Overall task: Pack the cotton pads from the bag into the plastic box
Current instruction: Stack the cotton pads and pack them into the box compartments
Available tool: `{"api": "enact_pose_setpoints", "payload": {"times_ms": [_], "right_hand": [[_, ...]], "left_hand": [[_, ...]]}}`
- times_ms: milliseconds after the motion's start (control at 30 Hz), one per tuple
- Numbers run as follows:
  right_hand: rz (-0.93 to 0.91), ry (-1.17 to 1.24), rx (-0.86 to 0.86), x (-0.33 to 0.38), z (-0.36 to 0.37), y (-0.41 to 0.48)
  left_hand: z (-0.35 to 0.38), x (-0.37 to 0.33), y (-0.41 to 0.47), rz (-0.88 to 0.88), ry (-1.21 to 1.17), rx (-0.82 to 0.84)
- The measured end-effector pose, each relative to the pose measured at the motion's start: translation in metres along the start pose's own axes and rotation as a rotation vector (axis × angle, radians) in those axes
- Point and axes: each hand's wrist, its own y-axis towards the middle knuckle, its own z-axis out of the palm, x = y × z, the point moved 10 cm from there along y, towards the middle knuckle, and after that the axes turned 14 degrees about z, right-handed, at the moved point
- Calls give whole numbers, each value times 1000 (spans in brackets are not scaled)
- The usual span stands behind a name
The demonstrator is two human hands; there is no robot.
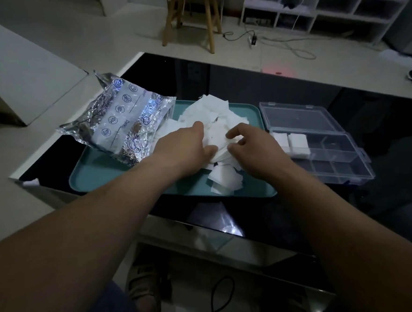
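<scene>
Now the cotton pads (213, 120) lie in a loose white heap on the right half of a teal tray (96, 174), a few of them spilling toward its near edge. We have both hands in that heap, close together but not touching. Our left hand (187, 147) reaches in from the left, fingers over the pile and thumb curled in against a bunch of pads. Our right hand (254, 146) comes in from the right with its fingers bent, pinching pads at the edge of the pile.

Just right of the tray sits the clear plastic box (335, 157), its lid (299, 115) folded back flat behind it. Two small white stacks of pads (294, 142) already stand in the far-left compartments; the other compartments that we can see hold nothing.

On the tray's left end rests the crumpled silver foil bag (117, 120), its far corner hanging past the rim. Tray and box sit on a glossy black table (243, 80). Beyond it, on the pale floor, stand a wooden stool (190, 13) and a low white shelf (336, 10).
</scene>
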Motion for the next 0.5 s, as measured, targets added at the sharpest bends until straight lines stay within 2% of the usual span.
{"api": "enact_pose_setpoints", "payload": {"times_ms": [133, 267, 400, 500], "right_hand": [[-11, -53, 0, 3, 1, 8], [-9, -91, -5, 1, -5, 11], [5, -103, -11, -4, -10, 13], [7, -118, -4, -6, -11, 12]], "left_hand": [[-3, -5, 2, 49, 13, -45], [-23, -6, -2, 96, 74, -177], [-41, -12, -5, 172, 24, -311], [-30, -20, -5, 210, 22, -266]]}}
